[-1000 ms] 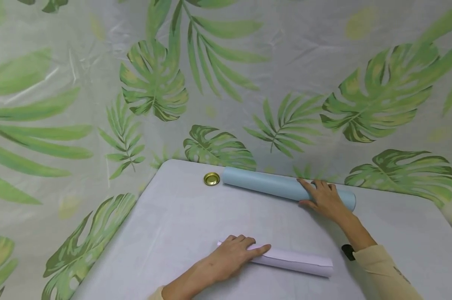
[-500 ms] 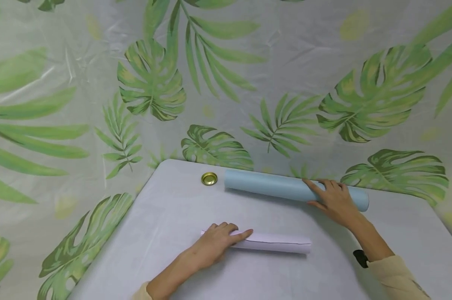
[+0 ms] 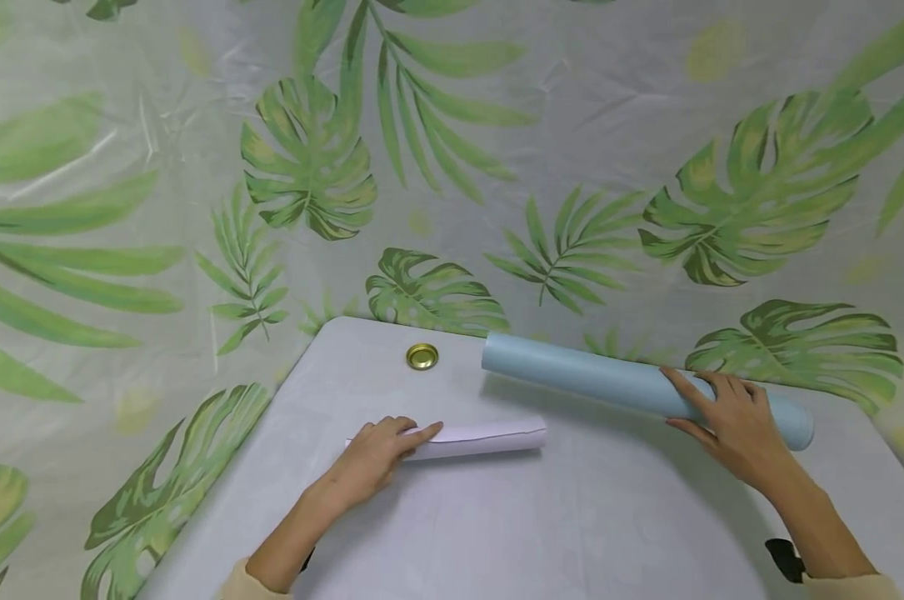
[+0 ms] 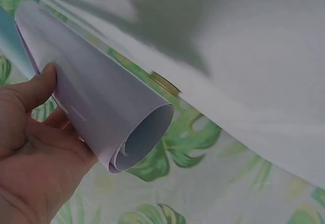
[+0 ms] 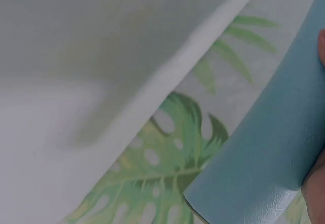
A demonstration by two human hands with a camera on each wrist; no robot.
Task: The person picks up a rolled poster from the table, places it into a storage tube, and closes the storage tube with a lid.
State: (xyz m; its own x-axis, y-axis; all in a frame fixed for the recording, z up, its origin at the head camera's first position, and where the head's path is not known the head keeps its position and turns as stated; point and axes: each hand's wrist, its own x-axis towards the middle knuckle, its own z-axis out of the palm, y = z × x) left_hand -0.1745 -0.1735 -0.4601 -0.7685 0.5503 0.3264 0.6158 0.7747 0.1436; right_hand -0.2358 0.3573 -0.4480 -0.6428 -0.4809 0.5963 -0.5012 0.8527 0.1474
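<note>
A pale lilac roll of paper (image 3: pixel 481 439) is gripped near its left end by my left hand (image 3: pixel 377 458). In the left wrist view the thumb lies along one side of the lilac roll (image 4: pixel 96 87), and its near end shows as an open, layered tube. My right hand (image 3: pixel 736 421) grips a longer light blue roll (image 3: pixel 571 368) towards its right end. That blue roll slants down to the right, with a shadow on the table below it. Only parts of the fingers show at the edge of the right wrist view, beside the blue roll (image 5: pixel 264 142).
A small gold round lid or dish (image 3: pixel 422 357) sits near the far left corner of the white table (image 3: pixel 496 525). Behind the table rises a grey sheet with green leaf prints (image 3: pixel 452 167). A dark wrist strap (image 3: pixel 785 558) shows by the right sleeve.
Both rolls have been lifted. My left hand has carried the lilac roll up and to the left; my right hand has moved the blue roll right, away from the gold piece.
</note>
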